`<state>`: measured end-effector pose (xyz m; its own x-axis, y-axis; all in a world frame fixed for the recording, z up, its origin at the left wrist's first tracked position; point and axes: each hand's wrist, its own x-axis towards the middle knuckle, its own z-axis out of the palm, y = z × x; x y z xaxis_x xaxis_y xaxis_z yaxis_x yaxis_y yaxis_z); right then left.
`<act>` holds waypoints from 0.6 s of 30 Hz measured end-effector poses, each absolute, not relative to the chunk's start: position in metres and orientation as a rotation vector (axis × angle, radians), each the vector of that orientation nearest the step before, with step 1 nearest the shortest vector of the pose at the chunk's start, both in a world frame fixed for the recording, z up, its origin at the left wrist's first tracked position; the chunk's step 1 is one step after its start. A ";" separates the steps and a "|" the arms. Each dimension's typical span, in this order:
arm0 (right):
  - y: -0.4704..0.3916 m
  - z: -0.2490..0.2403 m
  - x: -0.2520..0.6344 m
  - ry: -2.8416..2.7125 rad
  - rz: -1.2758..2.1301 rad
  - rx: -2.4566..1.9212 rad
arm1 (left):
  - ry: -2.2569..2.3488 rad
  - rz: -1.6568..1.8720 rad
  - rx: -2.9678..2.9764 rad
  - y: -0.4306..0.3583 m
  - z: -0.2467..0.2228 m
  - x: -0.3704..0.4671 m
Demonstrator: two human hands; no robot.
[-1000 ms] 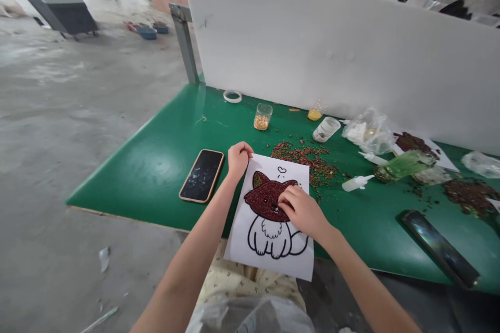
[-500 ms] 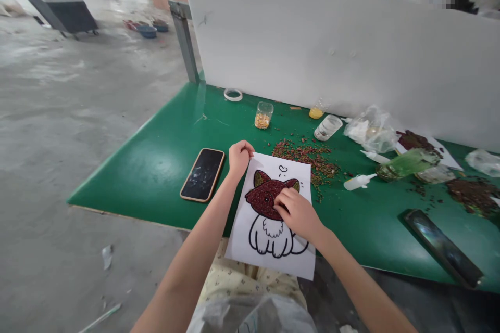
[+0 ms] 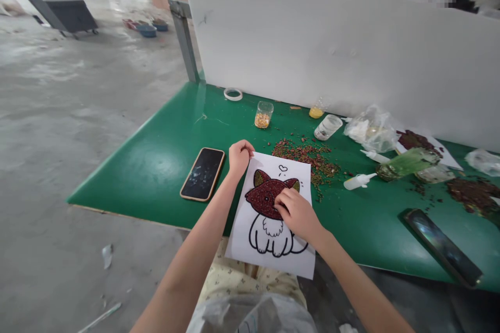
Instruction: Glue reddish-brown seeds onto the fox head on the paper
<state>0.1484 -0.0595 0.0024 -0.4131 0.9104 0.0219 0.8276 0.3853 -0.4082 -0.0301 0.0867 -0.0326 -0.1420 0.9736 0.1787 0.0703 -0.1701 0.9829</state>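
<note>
A white sheet of paper [image 3: 242, 234] with a black-outlined cat drawing overhangs the near table edge above my lap. Dark red grains cover the cat's head [image 3: 260, 196], with green ones in its ears; the body is bare paper. My left hand [image 3: 240, 157] is closed at the sheet's upper left corner, gripping it. My right hand [image 3: 297, 212] rests over the right side of the cat's face, fingertips pinched together; anything between them is hidden. Beyond the sheet lies a spread of loose red and green beans [image 3: 307, 156].
A phone [image 3: 203, 174] lies left of the sheet, a dark phone [image 3: 443, 247] at the right. Behind are a cup of corn kernels [image 3: 264, 115], a tipped clear cup [image 3: 328, 127], a glue bottle [image 3: 358, 182] and a tape roll [image 3: 233, 94]. A white panel [image 3: 312, 36] borders the table's back.
Both hands and the sheet stay practically where they were. In the far background at upper left, a walking person's legs have gone out of view.
</note>
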 end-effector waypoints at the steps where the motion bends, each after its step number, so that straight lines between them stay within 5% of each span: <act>1: -0.059 0.003 0.149 -2.387 0.497 -1.545 | 1.275 1.424 1.309 0.087 -0.033 -0.030; 18: -0.059 0.002 0.150 -2.346 0.498 -1.546 | 1.276 1.423 1.330 0.087 -0.034 -0.031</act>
